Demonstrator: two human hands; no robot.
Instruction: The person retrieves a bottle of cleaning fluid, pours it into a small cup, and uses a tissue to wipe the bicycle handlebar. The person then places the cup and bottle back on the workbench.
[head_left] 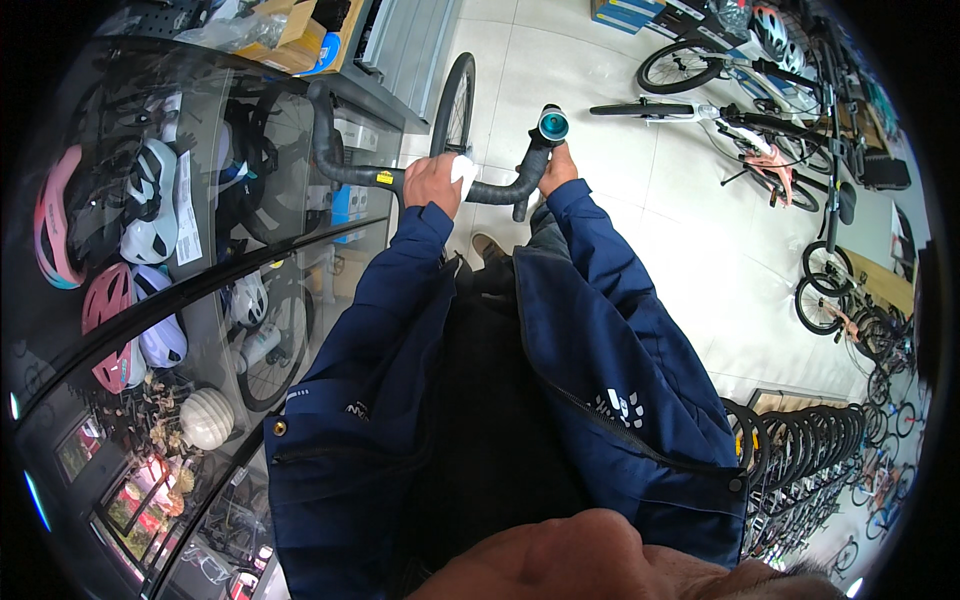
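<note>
A black drop handlebar with wrapped tape spans in front of me, a small yellow label on its left part. My left hand is closed on a white cloth and presses it against the bar's top, near the middle. At the bar's right end my right hand curls in from the outer side, its fingers partly hidden behind the bar. Just above that hand is a black cylinder with a round teal end; whether the hand also holds it I cannot tell. The bike's front wheel stands beyond the bar.
To my left a glass display case holds several helmets. A grey cabinet with an open cardboard box stands behind the front wheel. Bicycles stand at the far right, and a row of tyres at the near right.
</note>
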